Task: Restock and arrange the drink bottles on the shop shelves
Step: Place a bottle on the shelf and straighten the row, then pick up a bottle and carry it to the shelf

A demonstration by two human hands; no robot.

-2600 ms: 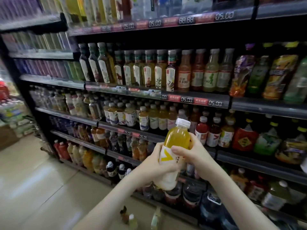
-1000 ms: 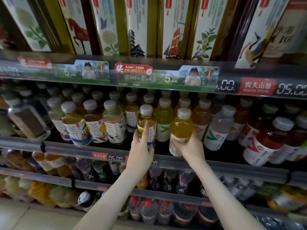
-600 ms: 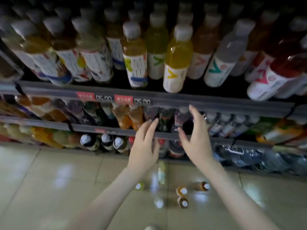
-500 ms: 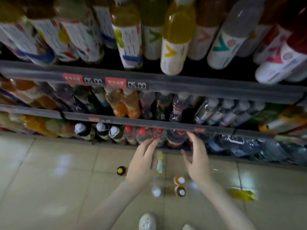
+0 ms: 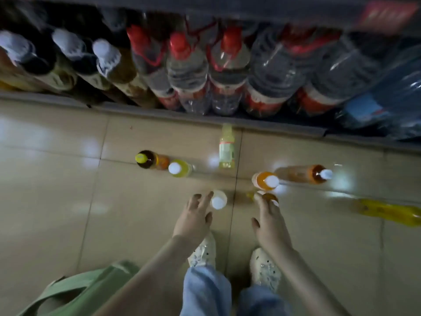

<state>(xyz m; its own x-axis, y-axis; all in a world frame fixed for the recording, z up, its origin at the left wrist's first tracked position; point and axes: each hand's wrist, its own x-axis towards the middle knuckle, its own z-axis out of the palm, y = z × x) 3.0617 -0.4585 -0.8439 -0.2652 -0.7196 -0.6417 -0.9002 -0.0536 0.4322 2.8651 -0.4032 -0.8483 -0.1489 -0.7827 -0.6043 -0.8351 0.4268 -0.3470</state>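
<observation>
While plastic drink bottles [image 5: 180,168] litter the beige tiled floor [image 5: 57,179], restocking looks unfinished. Left grip [image 5: 193,216] and right grip [image 5: 271,222] reach down, fingers spread, empty.

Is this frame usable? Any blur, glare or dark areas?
Head view: dim overall; shelved water bottles smeared by motion blur, worst top right; glare spots on the floor tiles; shelf edge bowed by the wide lens; left hand and right hand legible.
</observation>
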